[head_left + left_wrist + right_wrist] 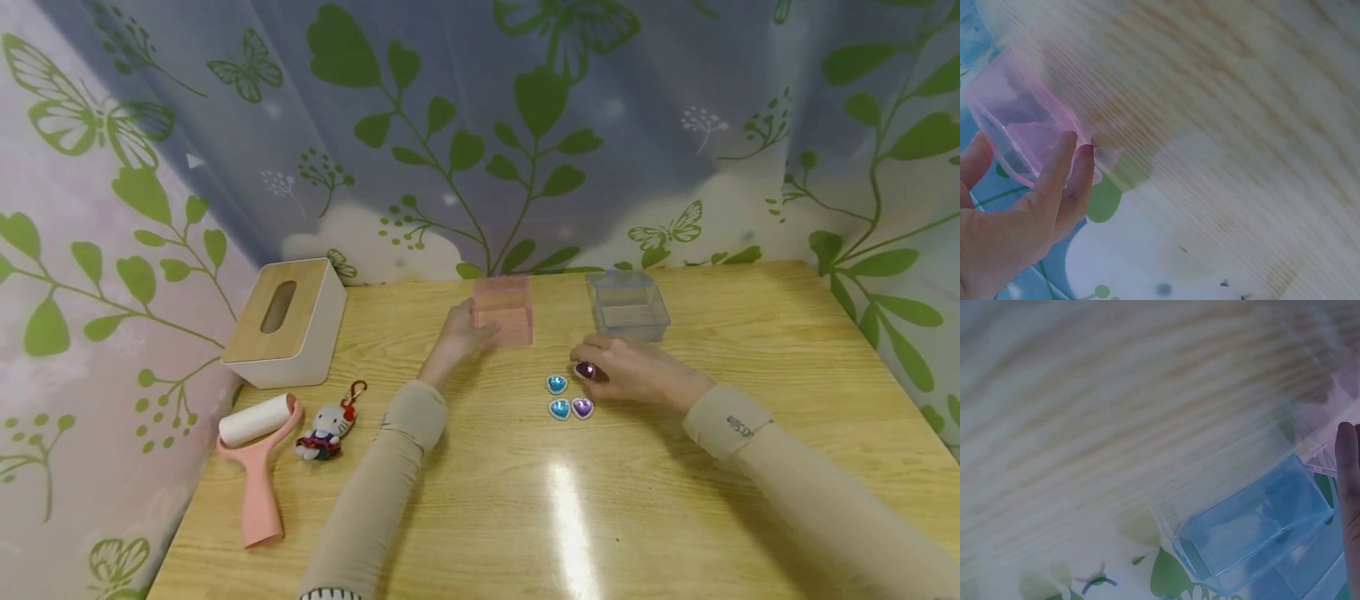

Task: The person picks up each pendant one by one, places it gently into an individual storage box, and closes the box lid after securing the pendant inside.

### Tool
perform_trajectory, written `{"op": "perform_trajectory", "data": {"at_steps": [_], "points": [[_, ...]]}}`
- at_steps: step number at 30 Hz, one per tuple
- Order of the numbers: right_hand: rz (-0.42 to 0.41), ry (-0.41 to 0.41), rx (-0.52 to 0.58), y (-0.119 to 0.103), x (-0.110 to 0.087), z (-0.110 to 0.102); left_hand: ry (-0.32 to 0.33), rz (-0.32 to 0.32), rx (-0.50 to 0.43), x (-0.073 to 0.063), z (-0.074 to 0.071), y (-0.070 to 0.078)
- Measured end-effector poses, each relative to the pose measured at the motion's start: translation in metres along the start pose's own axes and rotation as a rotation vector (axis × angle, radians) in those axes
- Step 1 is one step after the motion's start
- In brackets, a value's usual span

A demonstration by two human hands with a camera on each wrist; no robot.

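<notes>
Currently, right hand [628, 368] pinches dark-purple, heart-shaped gem [585, 369]; left hand [457, 335] grips translucent pink plastic box [515, 325]. A slack pinch could let the gem drop.

Clear pink box [513, 322], purple heart gem [585, 370] nearer

At eight o'clock, the left hand [1019, 225] holds a clear pink box [1019, 100] toward ten o'clock, thumb on one side, two fingers on the other. Wood-grained worktop [1241, 94] spans twelve to four; leaf-patterned fabric [1129, 250] shows near six.
</notes>
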State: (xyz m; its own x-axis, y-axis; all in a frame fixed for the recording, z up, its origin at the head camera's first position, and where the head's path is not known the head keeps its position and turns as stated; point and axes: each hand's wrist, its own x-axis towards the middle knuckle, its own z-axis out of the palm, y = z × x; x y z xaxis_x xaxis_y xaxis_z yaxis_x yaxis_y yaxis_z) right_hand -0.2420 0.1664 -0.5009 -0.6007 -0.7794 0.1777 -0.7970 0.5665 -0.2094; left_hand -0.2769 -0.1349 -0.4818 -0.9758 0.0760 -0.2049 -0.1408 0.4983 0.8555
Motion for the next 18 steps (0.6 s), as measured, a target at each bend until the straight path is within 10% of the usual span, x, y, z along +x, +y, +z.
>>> {"op": "perform_trajectory", "data": {"at_steps": [18], "points": [[-0.001,0.317,0.307,-0.001,0.010,-0.017,0.016,0.004,0.002,0.000,0.002,0.001]]}}
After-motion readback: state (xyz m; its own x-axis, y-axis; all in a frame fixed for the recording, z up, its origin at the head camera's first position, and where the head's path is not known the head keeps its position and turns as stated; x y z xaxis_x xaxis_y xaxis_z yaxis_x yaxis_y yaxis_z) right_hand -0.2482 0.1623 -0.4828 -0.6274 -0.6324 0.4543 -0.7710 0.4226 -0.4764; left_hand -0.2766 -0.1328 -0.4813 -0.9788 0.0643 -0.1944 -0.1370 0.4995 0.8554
